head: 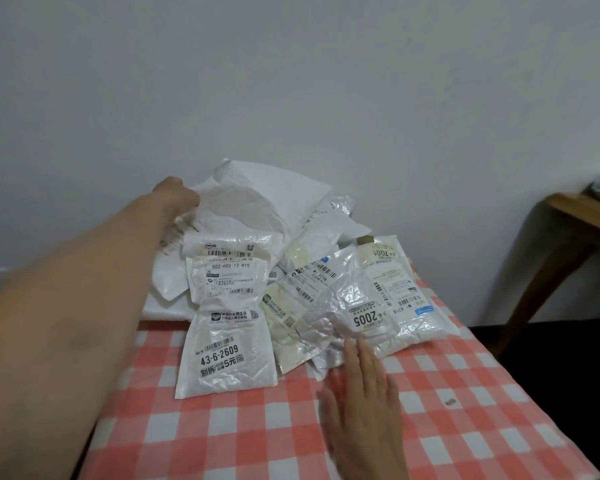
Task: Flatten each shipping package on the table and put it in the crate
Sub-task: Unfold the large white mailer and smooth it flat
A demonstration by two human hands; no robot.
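A heap of several white and cream shipping packages lies on the table with the red-and-white checked cloth [222, 438]. My left hand [174, 195] reaches over the back of the heap and grips the edge of a crumpled white package [243, 209]; its fingers are hidden behind the plastic. My right hand [364, 393] lies flat with straight fingers on the cloth, fingertips touching the near edge of a shiny crinkled package labelled 2005 [357, 313]. A flat white package labelled 43-6-2609 [222, 351] lies front left. No crate is in view.
A white wall stands right behind the heap. A wooden table or stool [575, 216] stands at the right, beyond a dark gap past the cloth's right edge. A small brown speck [450, 402] lies on the cloth at the right.
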